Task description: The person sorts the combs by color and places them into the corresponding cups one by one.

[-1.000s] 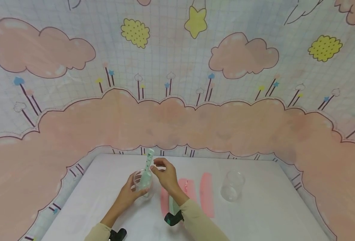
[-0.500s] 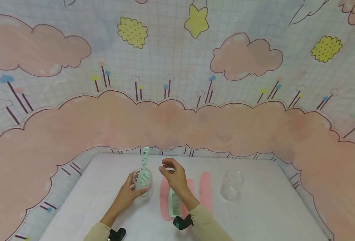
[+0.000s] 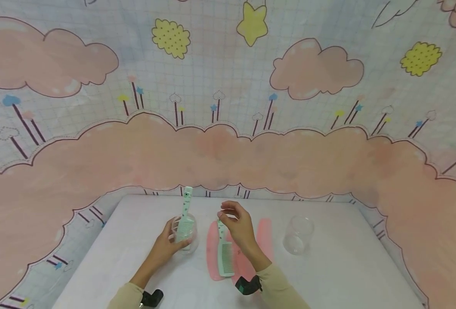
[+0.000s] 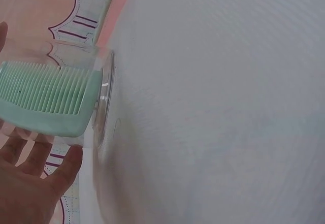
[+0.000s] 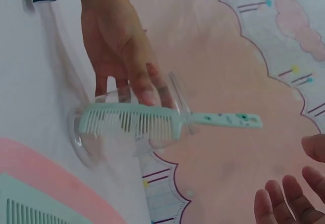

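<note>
The left hand (image 3: 165, 244) has its grip curled round a clear cup (image 5: 111, 150), a mint comb (image 3: 185, 223) standing inside, handle up. The right hand (image 3: 241, 223), fingers loose, holds nothing near another mint comb (image 3: 226, 255) on the table (image 3: 340, 262).

Gap between right hand (image 3: 238, 224) and cup (image 3: 191, 234)

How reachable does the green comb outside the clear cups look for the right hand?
Probably yes: the right hand looks empty and in the head view overlaps the handle end of that green comb, which nothing else seems to cover. The gap is hard to judge.
</note>
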Demonstrator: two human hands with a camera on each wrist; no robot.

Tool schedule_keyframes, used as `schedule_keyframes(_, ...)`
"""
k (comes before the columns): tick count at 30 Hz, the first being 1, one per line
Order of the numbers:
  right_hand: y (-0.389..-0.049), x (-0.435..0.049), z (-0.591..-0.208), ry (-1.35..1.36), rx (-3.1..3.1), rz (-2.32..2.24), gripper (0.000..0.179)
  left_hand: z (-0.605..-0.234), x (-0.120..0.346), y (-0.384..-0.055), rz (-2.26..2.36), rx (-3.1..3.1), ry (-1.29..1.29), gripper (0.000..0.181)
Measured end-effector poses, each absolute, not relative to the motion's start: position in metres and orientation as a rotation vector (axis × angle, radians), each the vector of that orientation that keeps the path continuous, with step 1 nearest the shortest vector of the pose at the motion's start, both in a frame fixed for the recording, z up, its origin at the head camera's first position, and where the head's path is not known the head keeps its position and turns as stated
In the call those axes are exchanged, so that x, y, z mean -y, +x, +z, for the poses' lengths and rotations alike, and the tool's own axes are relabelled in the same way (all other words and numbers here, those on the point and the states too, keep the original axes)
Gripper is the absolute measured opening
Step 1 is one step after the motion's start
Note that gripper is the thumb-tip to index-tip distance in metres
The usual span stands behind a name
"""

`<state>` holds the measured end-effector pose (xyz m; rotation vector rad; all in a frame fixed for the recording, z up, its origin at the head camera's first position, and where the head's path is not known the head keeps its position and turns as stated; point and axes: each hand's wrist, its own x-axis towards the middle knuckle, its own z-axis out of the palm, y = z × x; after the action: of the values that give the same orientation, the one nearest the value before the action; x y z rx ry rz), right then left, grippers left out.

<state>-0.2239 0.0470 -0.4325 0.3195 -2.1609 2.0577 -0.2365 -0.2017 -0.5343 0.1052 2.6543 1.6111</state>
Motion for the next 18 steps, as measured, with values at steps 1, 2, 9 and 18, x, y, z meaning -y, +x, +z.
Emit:
schedule_keyframes(1, -0.222, -0.050, -0.433, 0.318, 2.167, 2.055, 0.027, -0.535, 0.201, -0.235, 1.606, -2.656, 0.101, 0.091)
schedule_keyframes(2, -0.220, -0.052, -0.434, 0.319, 2.175, 2.055, 0.027, -0.535, 0.199, -0.233, 1.601, -2.660, 0.094, 0.091)
schedule_keyframes(9, -0.214, -0.053, -0.446, 0.288, 2.232, 2.011, 0.027, -0.534, 0.202, -0.228, 1.583, -2.654, 0.091, 0.092)
schedule_keyframes(18, -0.236, -0.055, -0.495, 0.178, 2.269, 1.952, 0.031, -0.532, 0.200, -0.226, 1.567, -2.654, 0.078, 0.092)
